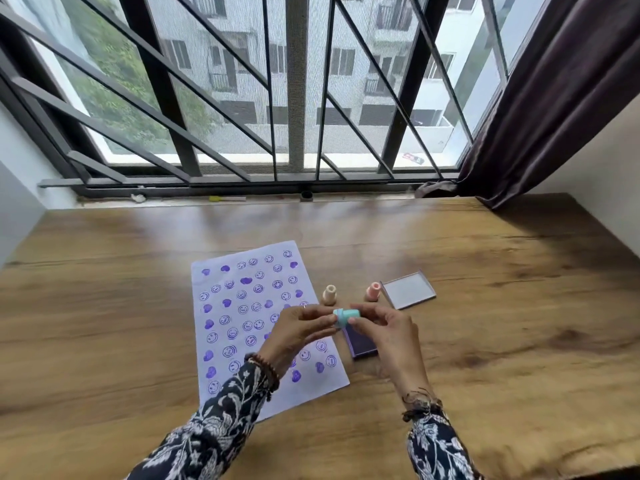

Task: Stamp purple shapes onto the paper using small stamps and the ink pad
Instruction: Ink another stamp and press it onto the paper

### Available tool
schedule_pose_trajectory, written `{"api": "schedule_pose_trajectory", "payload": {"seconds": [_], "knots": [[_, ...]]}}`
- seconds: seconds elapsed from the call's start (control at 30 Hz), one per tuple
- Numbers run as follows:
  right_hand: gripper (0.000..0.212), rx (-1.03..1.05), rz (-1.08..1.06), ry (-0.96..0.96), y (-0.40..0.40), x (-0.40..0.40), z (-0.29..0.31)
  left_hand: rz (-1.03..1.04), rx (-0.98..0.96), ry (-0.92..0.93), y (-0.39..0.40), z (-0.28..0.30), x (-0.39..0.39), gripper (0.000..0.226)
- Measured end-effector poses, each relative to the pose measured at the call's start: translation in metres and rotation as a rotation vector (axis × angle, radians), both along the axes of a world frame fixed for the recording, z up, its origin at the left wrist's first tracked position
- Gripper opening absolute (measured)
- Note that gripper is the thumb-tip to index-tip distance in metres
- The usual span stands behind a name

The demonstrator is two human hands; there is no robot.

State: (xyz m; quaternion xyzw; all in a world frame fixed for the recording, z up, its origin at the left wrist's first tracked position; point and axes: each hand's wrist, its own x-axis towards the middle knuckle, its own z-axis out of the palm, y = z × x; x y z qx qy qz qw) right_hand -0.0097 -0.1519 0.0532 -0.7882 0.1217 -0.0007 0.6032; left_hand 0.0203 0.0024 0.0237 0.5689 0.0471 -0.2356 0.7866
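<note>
Head camera looks down on a wooden table (485, 341) set against a barred window (298, 98), with a dark curtain (554, 98) hanging at the far right corner. Both hands meet above the middle of the table and share one small teal stamp (346, 317), which lies sideways in the air: the left hand (298, 330) pinches one end with its fingertips, the other fingers curled, and the right hand (384, 327) grips the other end between thumb and fingers. Directly under the stamp, and partly hidden by the right hand, an open purple ink pad (360, 344) sits just beside the right edge of the paper (221, 382). That white sheet lies slightly turned, left of centre, and is covered with purple hearts and smiley faces. Two pale peach stamps stand upright beyond the hands, one (329, 294) by the sheet's right edge and another (373, 292) touching or nearly touching the lid (408, 289) of the ink pad, which lies flat farther right. Patterned sleeves cover both forearms, with bracelets at the wrists.
</note>
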Motion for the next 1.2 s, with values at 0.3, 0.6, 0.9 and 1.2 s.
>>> {"api": "schedule_pose_trajectory", "payload": {"seconds": [0.3, 0.6, 0.9, 1.2], "knots": [[0.006, -0.179, 0.045, 0.005, -0.001, 0.026, -0.008, -0.054, 0.414, -0.312, -0.01, -0.008, 0.009, 0.025], [0.012, -0.418, -0.089, -0.088, -0.013, 0.04, -0.026, 0.139, 1.032, -0.507, -0.03, -0.038, 0.021, 0.026], [0.029, -0.676, 0.009, -0.074, -0.021, 0.052, -0.034, 0.157, 1.16, -0.422, -0.034, -0.048, 0.02, 0.035], [0.015, -0.033, -0.198, -0.037, -0.013, 0.044, -0.03, 0.291, 0.701, -0.566, -0.037, -0.008, 0.007, 0.022]]}}
